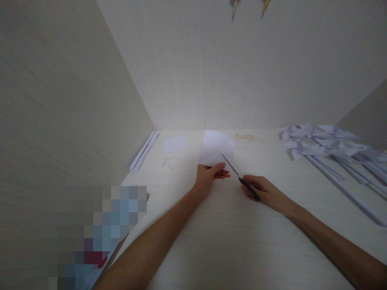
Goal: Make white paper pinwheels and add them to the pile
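My left hand (208, 177) pinches the near edge of a white sheet of paper (216, 147) and holds it up off the pale wooden desk (217, 237). My right hand (263, 191) grips black-handled scissors (238, 176). Their thin blades point up and left and reach into the paper's lower right edge, close to my left fingertips.
A pile of white paper pinwheels on long paper sticks (335, 151) fills the right side of the desk. A small paper square (174, 143) lies at the back left, with rolled paper sticks (144, 151) along the left wall. Walls close the desk on three sides.
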`<state>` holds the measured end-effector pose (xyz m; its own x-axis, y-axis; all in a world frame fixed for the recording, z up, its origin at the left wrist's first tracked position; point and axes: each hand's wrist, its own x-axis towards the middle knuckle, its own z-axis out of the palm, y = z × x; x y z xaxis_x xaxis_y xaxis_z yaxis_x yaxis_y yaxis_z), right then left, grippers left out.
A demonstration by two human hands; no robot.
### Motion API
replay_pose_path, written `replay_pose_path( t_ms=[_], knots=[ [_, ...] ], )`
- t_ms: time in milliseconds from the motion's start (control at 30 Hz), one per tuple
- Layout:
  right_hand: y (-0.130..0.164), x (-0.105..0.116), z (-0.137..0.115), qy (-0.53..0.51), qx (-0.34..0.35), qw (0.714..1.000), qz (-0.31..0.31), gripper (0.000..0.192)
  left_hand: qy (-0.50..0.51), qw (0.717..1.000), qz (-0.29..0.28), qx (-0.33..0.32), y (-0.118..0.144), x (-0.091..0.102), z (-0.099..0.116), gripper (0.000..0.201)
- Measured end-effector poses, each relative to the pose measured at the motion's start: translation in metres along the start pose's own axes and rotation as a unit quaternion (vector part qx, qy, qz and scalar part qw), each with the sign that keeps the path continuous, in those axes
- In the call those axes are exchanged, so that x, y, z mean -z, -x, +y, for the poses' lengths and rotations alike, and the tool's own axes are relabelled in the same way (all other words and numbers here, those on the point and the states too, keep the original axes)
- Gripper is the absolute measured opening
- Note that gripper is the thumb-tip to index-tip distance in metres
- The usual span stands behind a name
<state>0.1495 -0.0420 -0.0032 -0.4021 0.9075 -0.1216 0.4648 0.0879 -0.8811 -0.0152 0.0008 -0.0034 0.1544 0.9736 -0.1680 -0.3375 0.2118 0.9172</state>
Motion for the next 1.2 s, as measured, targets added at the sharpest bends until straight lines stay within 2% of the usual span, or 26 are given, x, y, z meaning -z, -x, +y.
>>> replay_pose_path(
  t_ms=[533, 733, 967, 1100, 1200],
  knots=[
    [0.0, 0.0, -0.003, -0.008, 0.0, 1.0, -0.001, 0.032, 0.019, 1.0, -0.005, -0.004, 0.0, -0.001, 0.001, 0.019],
    [0.001, 0.0, -0.001, -0.012, 0.029, 1.0, -0.001, 0.036, 0.019, 1.0, -0.019, -0.007, -0.001, 0.001, 0.0, 0.021],
    [0.001, 0.001, 0.001, -0.015, 0.027, 0.999, -0.005, 0.036, 0.005, 0.999, -0.045, -0.01, 0.001, 0.0, 0.001, 0.021],
    [0.001, 0.001, 0.002, -0.025, 0.031, 0.999, -0.003, 0.035, 0.049, 0.997, -0.028, -0.05, -0.004, 0.01, 0.004, 0.03],
    [0.001, 0.001, 0.001, -0.033, 0.025, 0.999, -0.006, 0.035, 0.108, 0.991, -0.03, -0.079, -0.014, 0.022, 0.009, 0.023]
  ],
)
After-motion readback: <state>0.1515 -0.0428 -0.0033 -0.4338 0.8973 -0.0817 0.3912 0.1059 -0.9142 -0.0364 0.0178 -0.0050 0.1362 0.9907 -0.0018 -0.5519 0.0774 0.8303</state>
